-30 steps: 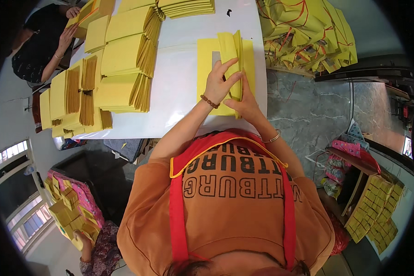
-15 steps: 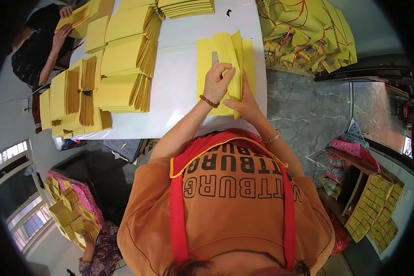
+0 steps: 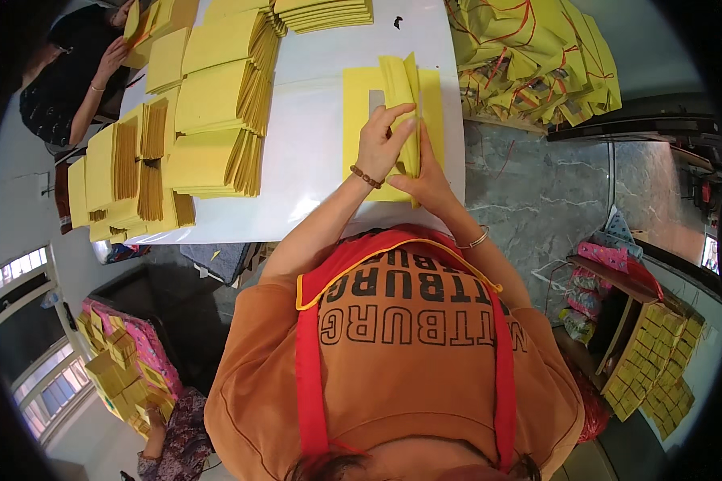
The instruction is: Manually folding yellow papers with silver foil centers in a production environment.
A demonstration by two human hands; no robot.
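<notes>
A folded bundle of yellow paper [image 3: 397, 78] stands partly raised, its long edges running away from me. Its near end lies between my two hands. My left hand [image 3: 383, 143] grips the bundle from the left, fingers bent over its upper edge and thumb against it. From the right, my right hand [image 3: 431, 183] holds the near part, thumb on the near side and fingers along the far right side. Beneath lies flat yellow paper [image 3: 357, 96] with a grey patch showing beside my left fingers. The inner folds of the bundle are hidden.
Stacks of folded yellow paper [image 3: 212, 100] fill the left of the white table [image 3: 305, 104]. A heap of yellow pieces with red cords [image 3: 537, 56] stands beyond the right edge. At the far left, a co-worker's hand [image 3: 112, 60] handles yellow paper; another person sits lower left.
My left fingers have straightened a little over the bundle, which has shifted slightly. The far-left co-worker's hands have moved up with a yellow piece raised.
</notes>
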